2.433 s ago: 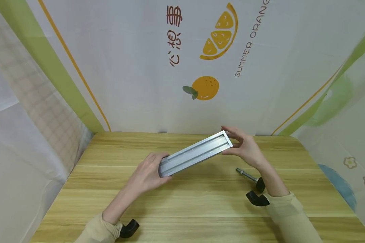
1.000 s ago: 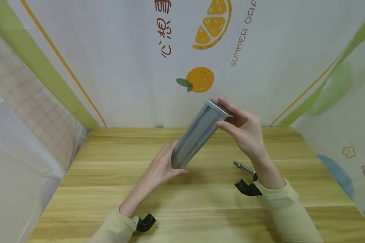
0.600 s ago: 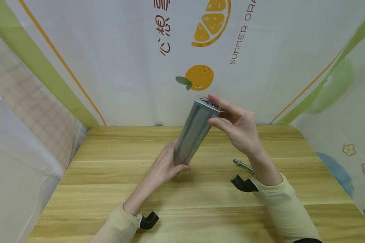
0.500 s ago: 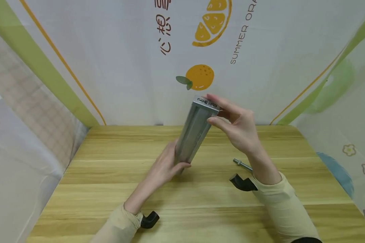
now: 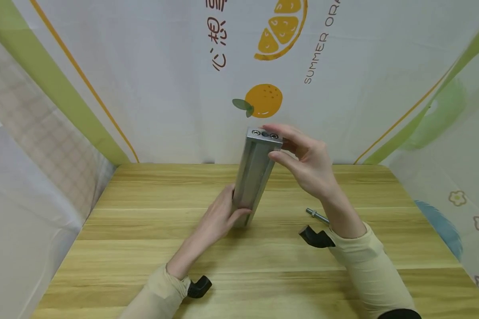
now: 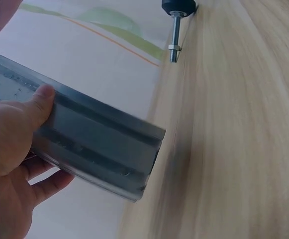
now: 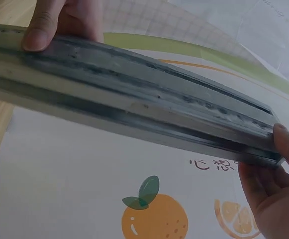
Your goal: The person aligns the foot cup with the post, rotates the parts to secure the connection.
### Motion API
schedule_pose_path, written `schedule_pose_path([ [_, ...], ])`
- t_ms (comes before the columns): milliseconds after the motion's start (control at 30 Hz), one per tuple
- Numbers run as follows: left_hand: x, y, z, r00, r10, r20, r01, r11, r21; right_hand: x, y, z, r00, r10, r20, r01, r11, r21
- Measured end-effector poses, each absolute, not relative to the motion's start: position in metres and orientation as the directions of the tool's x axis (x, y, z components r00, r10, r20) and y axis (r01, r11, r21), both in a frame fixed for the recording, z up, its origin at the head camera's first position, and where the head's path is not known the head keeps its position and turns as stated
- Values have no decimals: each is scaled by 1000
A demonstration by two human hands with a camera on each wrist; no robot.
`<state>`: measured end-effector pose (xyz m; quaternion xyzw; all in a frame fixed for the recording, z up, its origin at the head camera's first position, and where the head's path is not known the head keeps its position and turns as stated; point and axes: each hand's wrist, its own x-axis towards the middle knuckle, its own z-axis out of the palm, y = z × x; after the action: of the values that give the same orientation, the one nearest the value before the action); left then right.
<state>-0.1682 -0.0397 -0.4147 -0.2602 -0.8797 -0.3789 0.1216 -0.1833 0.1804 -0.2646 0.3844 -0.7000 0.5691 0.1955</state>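
A grooved aluminium profile (image 5: 255, 175) is held nearly upright over the table, leaning slightly right at the top. Its upper end has a plate with round holes and screw heads. My left hand (image 5: 219, 215) grips it near the bottom, thumb across the front face. At the top, my right hand (image 5: 309, 166) pinches the edge between thumb and fingers. In the left wrist view the profile's lower end (image 6: 144, 164) stands clear of the fingers. The right wrist view shows both hands on the profile (image 7: 159, 99), one toward each end.
A levelling foot with a threaded rod and nut (image 5: 317, 215) lies on the wooden table (image 5: 151, 248), partly hidden behind the right forearm; its black base (image 6: 179, 6) shows in the left wrist view. A printed white curtain (image 5: 175, 88) hangs behind the table.
The profile has swung from a low slant to nearly upright, its right end rising and moving left. Its end plate now faces up. Both hands have kept hold of it.
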Motion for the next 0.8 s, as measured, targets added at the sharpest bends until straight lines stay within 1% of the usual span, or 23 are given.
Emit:
schedule_pose_path([
  [300,-169,-36,-417,-820,385,425,573,574,585,-183,175,-265,-624,-353,697,-754,38,-656],
  [500,-171,-37,-420,-816,391,426,578,550,603,-185,172,-268,-623,-387,680,-750,50,-659],
  [667,-173,-36,-424,-821,399,408,569,532,627,-188,171,-272,-626,-399,670,-746,56,-663],
  [800,-174,-35,-425,-835,386,393,550,546,632,-190,170,-273,-629,-401,665,-743,59,-667],
])
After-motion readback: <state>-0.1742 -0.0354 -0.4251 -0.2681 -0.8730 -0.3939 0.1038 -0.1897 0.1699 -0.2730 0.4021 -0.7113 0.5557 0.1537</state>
